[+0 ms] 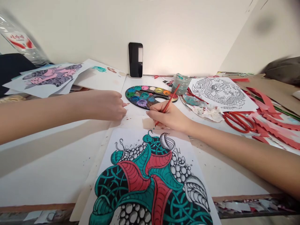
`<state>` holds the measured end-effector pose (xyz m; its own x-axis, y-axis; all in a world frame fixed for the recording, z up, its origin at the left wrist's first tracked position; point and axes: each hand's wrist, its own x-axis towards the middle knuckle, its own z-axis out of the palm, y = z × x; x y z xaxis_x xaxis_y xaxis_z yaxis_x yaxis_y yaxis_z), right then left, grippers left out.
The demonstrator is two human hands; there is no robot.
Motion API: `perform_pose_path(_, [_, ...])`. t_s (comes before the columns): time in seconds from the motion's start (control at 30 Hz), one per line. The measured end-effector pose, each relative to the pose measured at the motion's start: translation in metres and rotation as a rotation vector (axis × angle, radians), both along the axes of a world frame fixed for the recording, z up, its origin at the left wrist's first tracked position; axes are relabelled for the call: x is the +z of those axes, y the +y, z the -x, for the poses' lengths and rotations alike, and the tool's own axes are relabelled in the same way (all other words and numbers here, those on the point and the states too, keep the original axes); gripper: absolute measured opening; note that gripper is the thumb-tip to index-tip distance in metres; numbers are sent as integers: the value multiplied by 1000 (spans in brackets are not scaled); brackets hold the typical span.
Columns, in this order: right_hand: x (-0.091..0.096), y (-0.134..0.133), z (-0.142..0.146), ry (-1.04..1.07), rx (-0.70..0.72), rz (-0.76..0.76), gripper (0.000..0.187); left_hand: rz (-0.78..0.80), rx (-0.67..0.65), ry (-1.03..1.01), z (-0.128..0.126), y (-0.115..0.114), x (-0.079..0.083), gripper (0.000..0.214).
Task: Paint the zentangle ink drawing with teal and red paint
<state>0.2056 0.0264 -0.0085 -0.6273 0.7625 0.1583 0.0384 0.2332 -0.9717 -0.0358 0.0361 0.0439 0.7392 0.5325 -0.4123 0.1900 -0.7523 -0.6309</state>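
Note:
A line drawing on white paper (150, 178), partly painted teal and red, lies in front of me. My right hand (170, 117) grips a thin red paintbrush (169, 100), with the tip down near the top edge of the drawing. My left hand (106, 105) rests on the table left of that spot, fingers curled under, with nothing visible in them. Just beyond both hands sits a dark oval palette (150, 96) with wells of many colours.
A jar of cloudy water (181, 83) stands by the palette. A phone (135, 60) leans on the wall. A dragon line drawing (221, 92), red scissors (239, 121) and red paper scraps (274, 125) lie right. Painted sheets (50, 77) and a plastic bottle (21, 42) are left.

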Motion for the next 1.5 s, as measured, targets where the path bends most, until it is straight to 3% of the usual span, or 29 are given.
perform_pose_path(0.27, [0,0,0,-15,8,-5,40,-13,-30,6,-4,1,-4,44])
perform_pose_path(0.47, [1,0,0,-4,-3,8,43,-18,-65,120,9,7,-1,42])
perform_pose_path(0.67, [0,0,-1,2,4,2,43,18,-140,22,19,5,10,44])
perform_pose_path(0.87, [1,0,1,24,0,6,45,109,-128,-115,23,12,2,41])
perform_pose_path(1.1, [-1,0,0,21,5,12,45,122,-123,-33,23,24,0,38])
perform_pose_path(1.37, [-2,1,-1,18,14,21,44,272,61,-227,14,21,2,36])
perform_pose_path(1.5, [-2,2,-1,25,17,33,43,341,322,-175,6,20,11,31])
